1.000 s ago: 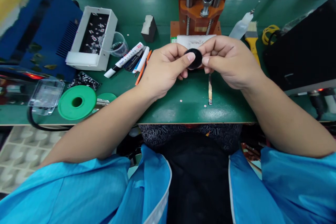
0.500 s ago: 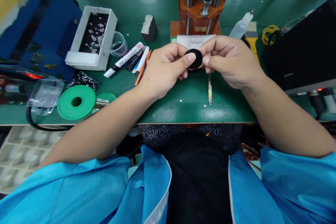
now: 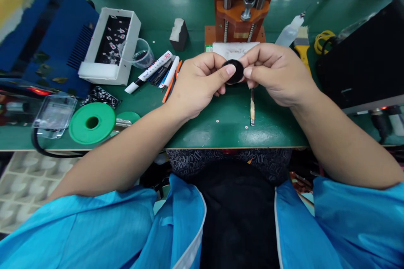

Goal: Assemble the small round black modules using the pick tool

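Note:
Between my two hands is a round black disc [image 3: 235, 76], held over the green bench in front of the orange press. My left hand [image 3: 202, 80] is closed on it, thumb across its face and fingers behind. From the other side, my right hand [image 3: 273, 71] pinches at the disc's right edge with thumb and forefinger; its other fingers are curled. Below the right fingertips, a pair of tweezers [image 3: 252, 109] lies on the bench, its upper end hidden by the hand. Behind the hands, a white pad [image 3: 235, 48] rests at the foot of the press.
The orange press [image 3: 242, 25] stands at the back. On the left are a white box of small parts [image 3: 134, 29], a clear cup [image 3: 143, 52], markers [image 3: 154, 67] and a green spool [image 3: 102, 122]. A squeeze bottle [image 3: 288, 31], brush [image 3: 302, 46] and black device [image 3: 362, 54] stand right.
The disc has tilted very slightly between my fingers. Both hands stay almost in the same place.

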`<control>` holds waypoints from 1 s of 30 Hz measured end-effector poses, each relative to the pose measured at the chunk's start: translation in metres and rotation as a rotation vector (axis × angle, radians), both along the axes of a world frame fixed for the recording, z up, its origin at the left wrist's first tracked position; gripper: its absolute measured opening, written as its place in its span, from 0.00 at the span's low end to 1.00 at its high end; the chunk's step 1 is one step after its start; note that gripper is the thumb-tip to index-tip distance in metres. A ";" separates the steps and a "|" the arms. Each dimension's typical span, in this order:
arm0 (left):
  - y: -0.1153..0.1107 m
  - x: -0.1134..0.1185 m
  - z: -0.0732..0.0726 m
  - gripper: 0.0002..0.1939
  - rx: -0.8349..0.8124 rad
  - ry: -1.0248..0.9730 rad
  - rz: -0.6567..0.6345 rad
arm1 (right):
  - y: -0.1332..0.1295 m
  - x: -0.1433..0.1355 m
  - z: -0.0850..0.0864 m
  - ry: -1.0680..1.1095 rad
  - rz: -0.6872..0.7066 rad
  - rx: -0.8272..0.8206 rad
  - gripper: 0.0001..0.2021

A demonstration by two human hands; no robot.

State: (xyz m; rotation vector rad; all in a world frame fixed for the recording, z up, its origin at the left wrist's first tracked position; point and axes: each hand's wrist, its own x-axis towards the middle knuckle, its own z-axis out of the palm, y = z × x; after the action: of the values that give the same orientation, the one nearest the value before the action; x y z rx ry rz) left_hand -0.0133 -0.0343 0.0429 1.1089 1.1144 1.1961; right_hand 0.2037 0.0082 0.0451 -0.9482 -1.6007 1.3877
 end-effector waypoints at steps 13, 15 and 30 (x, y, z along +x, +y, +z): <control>0.001 -0.003 -0.005 0.24 0.091 0.051 -0.022 | 0.001 0.000 -0.001 0.038 0.020 0.008 0.10; 0.001 -0.003 -0.005 0.25 0.089 0.060 -0.014 | 0.001 0.000 -0.001 0.043 0.029 0.005 0.10; 0.015 -0.015 -0.032 0.34 0.272 0.063 -0.132 | 0.001 0.002 -0.001 -0.022 0.023 0.011 0.09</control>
State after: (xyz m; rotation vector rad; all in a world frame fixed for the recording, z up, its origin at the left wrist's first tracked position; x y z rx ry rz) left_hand -0.0284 -0.0190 0.0105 1.4138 0.9281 1.2394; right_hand 0.2060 0.0094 0.0437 -0.9445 -1.6380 1.3874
